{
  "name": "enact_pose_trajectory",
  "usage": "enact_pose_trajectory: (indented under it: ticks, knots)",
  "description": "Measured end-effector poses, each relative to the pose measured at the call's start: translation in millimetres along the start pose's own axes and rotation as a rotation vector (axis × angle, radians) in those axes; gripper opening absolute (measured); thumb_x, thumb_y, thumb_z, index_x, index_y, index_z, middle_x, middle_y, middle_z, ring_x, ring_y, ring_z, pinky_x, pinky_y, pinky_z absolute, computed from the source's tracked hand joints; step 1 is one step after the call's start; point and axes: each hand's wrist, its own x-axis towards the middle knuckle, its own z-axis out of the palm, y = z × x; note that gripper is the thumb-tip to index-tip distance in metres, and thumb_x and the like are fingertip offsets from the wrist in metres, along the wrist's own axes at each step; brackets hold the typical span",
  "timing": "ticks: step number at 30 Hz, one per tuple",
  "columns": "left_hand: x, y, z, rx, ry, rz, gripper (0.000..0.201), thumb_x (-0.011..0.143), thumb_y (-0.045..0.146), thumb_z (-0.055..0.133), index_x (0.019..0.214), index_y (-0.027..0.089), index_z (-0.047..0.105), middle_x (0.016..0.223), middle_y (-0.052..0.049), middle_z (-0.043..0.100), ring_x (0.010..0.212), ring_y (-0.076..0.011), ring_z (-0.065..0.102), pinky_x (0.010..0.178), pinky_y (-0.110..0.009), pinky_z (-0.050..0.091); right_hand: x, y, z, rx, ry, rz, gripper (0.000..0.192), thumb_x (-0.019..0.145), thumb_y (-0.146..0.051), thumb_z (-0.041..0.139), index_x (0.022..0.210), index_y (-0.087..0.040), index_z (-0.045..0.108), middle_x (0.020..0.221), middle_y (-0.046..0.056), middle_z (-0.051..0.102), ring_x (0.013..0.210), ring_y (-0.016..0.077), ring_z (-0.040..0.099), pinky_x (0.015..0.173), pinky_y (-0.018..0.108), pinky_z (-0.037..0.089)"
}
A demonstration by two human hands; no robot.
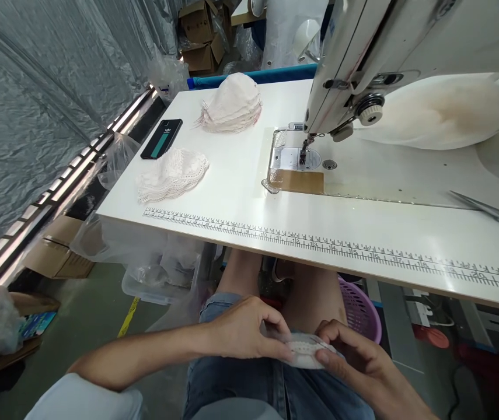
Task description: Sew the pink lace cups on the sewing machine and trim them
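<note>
Both hands pinch a small white lace piece over the lap, near the white worktop: left grip and right grip are closed on it. Far on the worktop lie soft lace piles, a flat black phone, and a hard sewing machine at right.

1. A white, flat sewing table carries everything; a printed black ruler scale runs along its near edge.
2. At 12 o'clock stands the white sewing machine.
3. At 11 o'clock sits a stack of pale lace fabric pieces.
4. At 9 o'clock lie a black smartphone and, just beside it, a crumpled white lace piece.
5. At 3 o'clock lie steel scissors.
</note>
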Motion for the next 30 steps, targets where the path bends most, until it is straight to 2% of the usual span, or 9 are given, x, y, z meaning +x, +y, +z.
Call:
enact_pose_trajectory:
  ticks: [4, 11, 15, 18, 23, 27, 30]
  knots:
    - [-1.8, -2.8, -0.8, -0.015, 0.005, 0.020, 0.024, 0.073, 0.036, 0.068, 0.084, 0.015, 0.073, 0.076, -0.003, 0.068, 0.071, -0.0139, 0.059, 0.063, -0.017, 0.041, -0.5, -1.1, -0.9, 0.036, -0.004, 0.017, 0.028, 0.081, -0.050, 0.056, 0.075, -0.022, 0.056, 0.072, 0.000, 0.051, 0.070, 0.0163, 0.049, 0.063, 0.023, 0.041]
    - [-2.1, -2.8, -1.7, -0.028, -0.018, -0.046, 0.020, 0.077, 0.034, 0.063, 0.084, 0.019, 0.075, 0.073, -0.001, 0.070, 0.066, -0.0126, 0.060, 0.057, -0.016, 0.040, -0.9, -1.9, 1.1, 0.056, 0.019, 0.018, 0.028, 0.078, -0.050, 0.058, 0.073, -0.023, 0.057, 0.071, 0.000, 0.051, 0.069, 0.0162, 0.049, 0.062, 0.023, 0.042]
    - [-2.7, -5.5, -5.1, -0.085, -0.059, -0.047, 0.019, 0.079, 0.030, 0.061, 0.086, 0.019, 0.074, 0.078, -0.002, 0.071, 0.073, -0.0141, 0.062, 0.063, -0.017, 0.043, -1.9, -3.2, 5.3, 0.120, 0.063, 0.015, 0.026, 0.078, -0.048, 0.060, 0.072, -0.023, 0.057, 0.070, -0.002, 0.049, 0.068, 0.0146, 0.046, 0.061, 0.022, 0.039]
    - [-4.4, -3.0, -8.6, -0.063, -0.102, -0.036, 0.021, 0.079, 0.032, 0.061, 0.090, 0.019, 0.073, 0.082, -0.002, 0.071, 0.075, -0.0145, 0.062, 0.064, -0.017, 0.042, -0.7, -2.9, 7.1, 0.091, -0.001, 0.010, 0.026, 0.080, -0.048, 0.058, 0.074, -0.023, 0.055, 0.071, -0.002, 0.048, 0.068, 0.0145, 0.046, 0.062, 0.022, 0.038]
    - [-1.1, 7.2, -5.6, -0.061, -0.128, 0.019, 0.028, 0.069, 0.035, 0.073, 0.091, 0.018, 0.073, 0.081, -0.001, 0.070, 0.075, -0.0152, 0.062, 0.060, -0.017, 0.040, 3.2, -3.7, 9.3, -0.032, -0.080, -0.020, 0.031, 0.084, -0.051, 0.050, 0.075, -0.022, 0.052, 0.071, -0.002, 0.047, 0.066, 0.0142, 0.044, 0.060, 0.024, 0.036]
    - [4.4, 7.2, 0.9, -0.112, -0.093, -0.028, 0.024, 0.071, 0.035, 0.070, 0.083, 0.014, 0.074, 0.072, -0.002, 0.069, 0.069, -0.0139, 0.060, 0.058, -0.017, 0.039, 3.3, -8.9, 9.6, -0.071, -0.086, -0.020, 0.033, 0.085, -0.053, 0.048, 0.076, -0.021, 0.052, 0.068, -0.003, 0.045, 0.064, 0.0137, 0.043, 0.059, 0.024, 0.035]
    - [5.2, 2.3, 1.2, -0.129, -0.090, -0.088, 0.024, 0.069, 0.035, 0.071, 0.081, 0.013, 0.074, 0.065, -0.001, 0.066, 0.059, -0.0109, 0.056, 0.053, -0.017, 0.037, 2.1, -10.8, 7.7, -0.083, -0.089, -0.028, 0.032, 0.085, -0.052, 0.048, 0.079, -0.022, 0.055, 0.072, -0.001, 0.050, 0.069, 0.0150, 0.047, 0.062, 0.023, 0.037]
